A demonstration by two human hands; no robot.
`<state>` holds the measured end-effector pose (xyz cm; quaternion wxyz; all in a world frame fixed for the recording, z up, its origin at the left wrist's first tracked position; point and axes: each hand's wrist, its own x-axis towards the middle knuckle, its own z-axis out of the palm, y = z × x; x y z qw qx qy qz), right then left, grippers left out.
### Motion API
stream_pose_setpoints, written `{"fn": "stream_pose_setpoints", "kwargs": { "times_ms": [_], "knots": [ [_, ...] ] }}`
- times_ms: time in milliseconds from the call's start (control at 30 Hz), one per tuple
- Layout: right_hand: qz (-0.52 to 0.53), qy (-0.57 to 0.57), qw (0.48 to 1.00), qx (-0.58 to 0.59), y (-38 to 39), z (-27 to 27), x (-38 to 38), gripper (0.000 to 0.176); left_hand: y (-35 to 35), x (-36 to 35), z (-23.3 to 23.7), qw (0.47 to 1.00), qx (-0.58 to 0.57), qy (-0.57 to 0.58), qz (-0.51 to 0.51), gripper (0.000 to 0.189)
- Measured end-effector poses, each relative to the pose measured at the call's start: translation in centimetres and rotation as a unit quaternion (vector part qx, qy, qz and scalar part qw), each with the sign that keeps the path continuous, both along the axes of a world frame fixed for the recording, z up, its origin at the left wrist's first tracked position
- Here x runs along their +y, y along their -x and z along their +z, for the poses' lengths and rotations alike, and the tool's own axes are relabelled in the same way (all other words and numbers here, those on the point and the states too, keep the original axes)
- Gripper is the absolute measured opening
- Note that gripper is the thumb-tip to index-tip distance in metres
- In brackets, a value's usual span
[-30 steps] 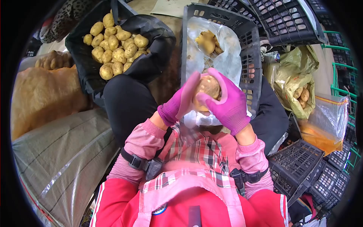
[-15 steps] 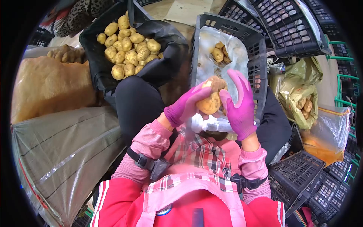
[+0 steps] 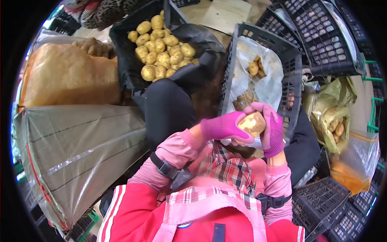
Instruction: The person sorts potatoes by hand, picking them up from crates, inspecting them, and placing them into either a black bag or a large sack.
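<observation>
i'm sitting in a produce sorting spot, either the back of a market stall or a storeroom, i can't tell which. black plastic crates [image 3: 322, 36] are piled all around me, and green crates [image 3: 373, 109] stand at my far right. a heap of loose potatoes [image 3: 161, 52] fills a black-lined crate [image 3: 121, 60]. a big woven sack [image 3: 80, 149] and an orange mesh sack [image 3: 64, 80] lie at my left. a green plastic bag [image 3: 334, 117] of potatoes slumps among the crates.

No legible text, label, brand or number on anything in view
</observation>
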<state>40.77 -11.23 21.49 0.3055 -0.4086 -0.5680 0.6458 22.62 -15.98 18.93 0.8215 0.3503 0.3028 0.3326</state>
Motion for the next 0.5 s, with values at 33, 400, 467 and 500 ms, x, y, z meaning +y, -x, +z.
{"fn": "stream_pose_setpoints", "kwargs": {
  "times_ms": [33, 400, 467, 500],
  "knots": [
    [-0.047, 0.105, 0.992, 0.05, 0.3, -0.3, -0.1, 0.044, 0.3, 0.1, 0.8, 1.0, 0.0, 0.021, -0.009, 0.049],
    [-0.151, 0.183, 0.971, -0.018, -4.1, -3.6, 1.6, 0.044, 21.3, 7.9, -0.4, 0.84, 0.497, -0.042, 0.213, 0.072],
    [-0.15, 0.173, 0.973, -0.019, -4.2, -3.9, 2.1, 0.043, 23.0, 9.5, -3.6, 0.849, 0.492, 0.036, 0.188, 0.069],
    [-0.15, 0.17, 0.974, -0.023, -4.5, -3.9, 2.1, 0.043, 22.9, 9.9, -4.4, 0.877, 0.434, 0.096, 0.183, 0.066]
  ]
}}
